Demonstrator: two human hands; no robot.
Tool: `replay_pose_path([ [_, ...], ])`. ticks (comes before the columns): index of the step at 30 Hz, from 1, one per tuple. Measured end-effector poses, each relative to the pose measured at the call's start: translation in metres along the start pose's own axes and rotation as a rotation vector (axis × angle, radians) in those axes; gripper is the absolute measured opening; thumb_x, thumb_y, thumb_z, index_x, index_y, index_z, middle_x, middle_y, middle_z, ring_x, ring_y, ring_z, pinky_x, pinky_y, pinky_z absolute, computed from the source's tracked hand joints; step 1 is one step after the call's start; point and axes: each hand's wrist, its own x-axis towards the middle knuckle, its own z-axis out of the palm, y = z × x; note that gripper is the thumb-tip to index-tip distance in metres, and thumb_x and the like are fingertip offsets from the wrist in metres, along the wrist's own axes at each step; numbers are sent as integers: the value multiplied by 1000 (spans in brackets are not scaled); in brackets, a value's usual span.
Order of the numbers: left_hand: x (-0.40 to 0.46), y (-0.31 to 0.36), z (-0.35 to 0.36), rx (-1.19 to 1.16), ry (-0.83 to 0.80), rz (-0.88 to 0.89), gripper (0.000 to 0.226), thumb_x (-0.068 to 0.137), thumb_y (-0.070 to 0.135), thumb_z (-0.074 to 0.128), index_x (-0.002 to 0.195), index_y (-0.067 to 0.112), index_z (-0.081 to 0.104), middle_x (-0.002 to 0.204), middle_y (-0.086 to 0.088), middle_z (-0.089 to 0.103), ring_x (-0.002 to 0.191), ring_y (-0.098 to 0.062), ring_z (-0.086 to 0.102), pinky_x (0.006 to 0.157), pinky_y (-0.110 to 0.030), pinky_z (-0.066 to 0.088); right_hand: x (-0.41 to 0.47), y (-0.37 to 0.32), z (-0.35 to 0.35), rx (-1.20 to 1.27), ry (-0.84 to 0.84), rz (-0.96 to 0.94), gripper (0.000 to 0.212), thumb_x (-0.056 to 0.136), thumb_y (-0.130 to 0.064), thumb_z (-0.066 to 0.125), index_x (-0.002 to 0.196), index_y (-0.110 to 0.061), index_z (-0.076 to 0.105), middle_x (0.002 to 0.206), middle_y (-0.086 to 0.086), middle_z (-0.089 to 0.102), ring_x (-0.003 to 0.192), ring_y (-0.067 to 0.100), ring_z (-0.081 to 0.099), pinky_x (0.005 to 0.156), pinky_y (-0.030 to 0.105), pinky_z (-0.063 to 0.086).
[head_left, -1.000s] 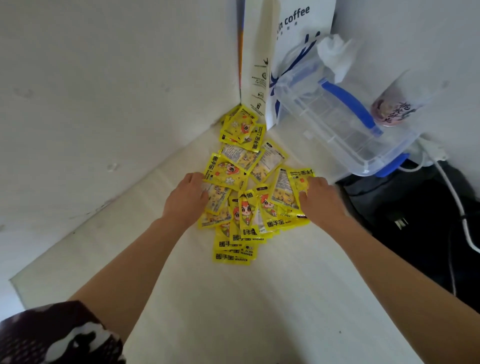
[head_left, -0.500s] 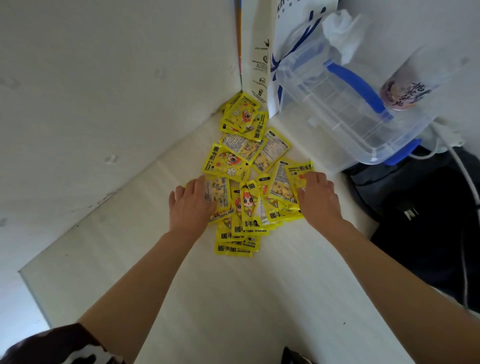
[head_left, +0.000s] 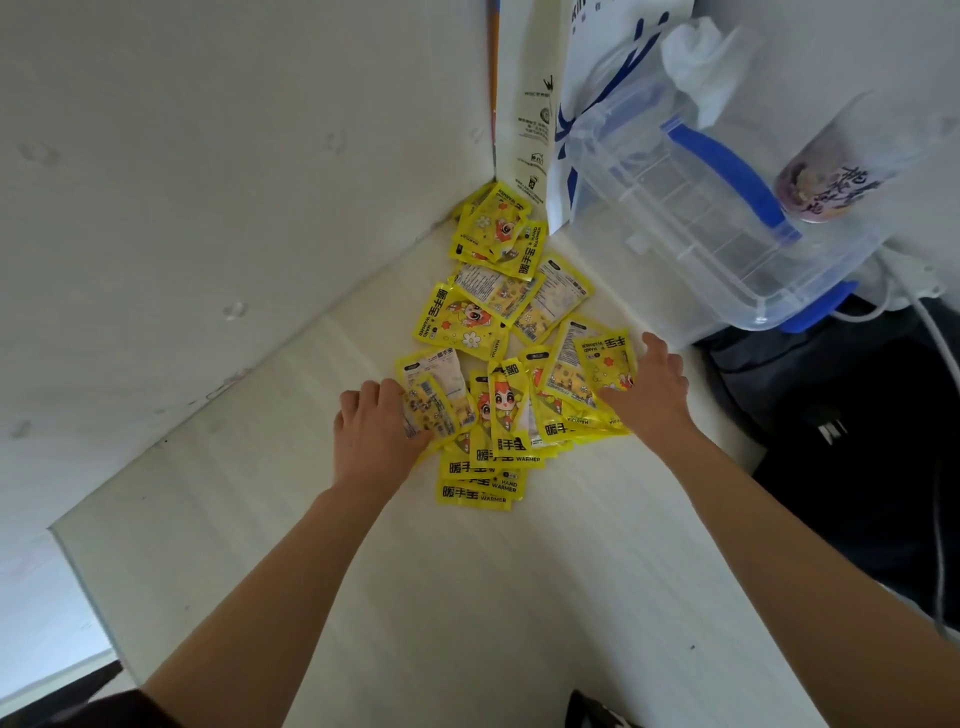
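Yellow hand-warmer packets (head_left: 506, 410) lie in a loose, overlapping heap on the white table (head_left: 467, 597), running from the middle of the view up toward the wall corner at 12 o'clock. Both hands bracket the near end of the heap: the left hand (head_left: 376, 434) at its 9 o'clock edge, the right hand (head_left: 649, 397) at its 3 o'clock edge. The right hand's fingers lie fairly straight and close together, flat on the top packets, with the thumb out toward 12. The left hand's fingers are bent down at the knuckles and a packet laps over them; I cannot tell whether they pinch it or only press. The step looks like raking the scatter into one stack. Next the hands likely need to close toward each other, then sweep in the stragglers near the corner. The clear box (head_left: 701, 223) at 2 o'clock is a probable destination.
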Motion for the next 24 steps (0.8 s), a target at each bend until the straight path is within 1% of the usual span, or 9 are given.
replay_pose_path([
  [3,-8,-3,-2,-160,-24,-47,49,80,29,74,119,14,48,113,-6,57,107,-28,50,87,-39,43,0,6,2,-24,-34,-39,86,76,-31,77,145,-10,30,136,19,36,122,35,39,99,39,37],
  [6,-14,-7,-3,-303,-16,-82,49,82,14,71,125,14,47,114,-8,59,103,-28,57,79,-34,43,-4,13,3,25,-62,-34,63,77,-28,76,127,-4,47,124,16,42,98,21,39,79,25,35],
  [8,-15,-9,-6,-412,-21,-167,50,82,11,71,126,17,49,108,-6,62,93,-24,60,72,-30,46,-6,16,3,84,-52,-9,55,79,-23,73,122,-3,45,118,15,44,93,20,41,75,26,34],
  [10,-13,-11,-10,-596,-29,-292,44,81,12,72,121,18,55,102,-3,65,86,-22,64,65,-27,49,-6,19,4,200,-25,20,47,83,-17,68,120,-3,42,112,13,49,92,24,50,66,27,37],
  [12,-12,-13,-11,-828,-31,-397,27,83,12,73,107,16,63,99,-4,69,87,-23,68,69,-30,54,-8,19,4,302,-36,63,40,87,-14,63,117,-2,40,101,8,53,81,20,53,55,27,38],
  [15,-6,-8,-12,-1137,-48,-534,16,86,6,70,101,10,68,99,-9,73,90,-28,72,80,-41,59,-4,17,4,411,-11,117,36,84,-18,61,114,-4,45,98,9,59,73,16,55,55,27,41],
  [17,2,-4,-13,-1192,-44,-568,16,87,4,68,103,8,68,99,-11,73,90,-28,72,79,-41,59,2,14,2,425,25,137,36,79,-20,58,112,-7,52,98,11,63,76,22,61,53,25,39],
  [20,14,1,-15,-1187,-26,-578,13,88,3,66,101,8,67,101,-14,72,92,-31,71,82,-45,59,9,5,-2,398,35,140,34,79,-15,56,112,-4,55,89,7,57,67,19,52,48,24,33],
  [24,27,5,-17,-1146,2,-598,13,87,0,64,96,8,67,97,-15,72,91,-33,71,84,-48,59,18,-7,-2,371,42,168,37,83,-15,58,116,-3,50,100,11,58,82,24,53,52,26,33],
])
